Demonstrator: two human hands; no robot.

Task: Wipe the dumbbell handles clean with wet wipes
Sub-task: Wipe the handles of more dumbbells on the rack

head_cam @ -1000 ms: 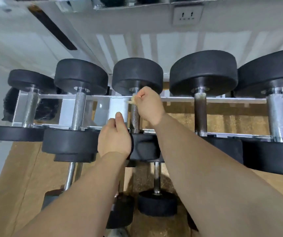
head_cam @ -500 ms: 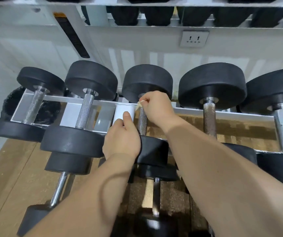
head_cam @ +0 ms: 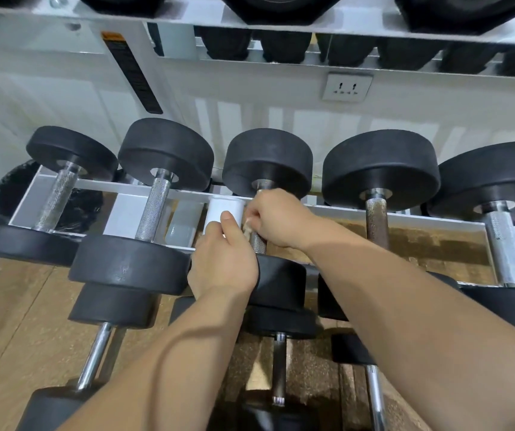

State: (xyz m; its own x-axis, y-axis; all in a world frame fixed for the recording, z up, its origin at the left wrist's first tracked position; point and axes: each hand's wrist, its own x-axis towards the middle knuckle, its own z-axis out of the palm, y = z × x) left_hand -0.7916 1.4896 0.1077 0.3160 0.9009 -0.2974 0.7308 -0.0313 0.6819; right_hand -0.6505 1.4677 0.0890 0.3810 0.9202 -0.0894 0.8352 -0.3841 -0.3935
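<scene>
A row of black dumbbells lies across a white rack [head_cam: 405,216]. My right hand [head_cam: 278,217] is curled round the knurled handle [head_cam: 257,242] of the middle dumbbell [head_cam: 268,160], pressing a stained wet wipe [head_cam: 247,225] against it near the far weight. My left hand [head_cam: 223,262] holds the near black weight [head_cam: 281,283] of the same dumbbell, thumb up along a white rack block [head_cam: 223,209]. Most of the wipe is hidden under my right fingers.
Other dumbbells lie left [head_cam: 153,213] and right [head_cam: 376,222] of the middle one; the right one's handle looks rusty. More dumbbells sit on a lower tier [head_cam: 278,368] and on an upper shelf [head_cam: 281,7]. A wall socket [head_cam: 346,87] is behind. A dark bag [head_cam: 13,194] is at far left.
The view has tilted up, showing more of the upper shelf. My right hand has slid a little down the handle with the wipe; my left hand keeps its hold.
</scene>
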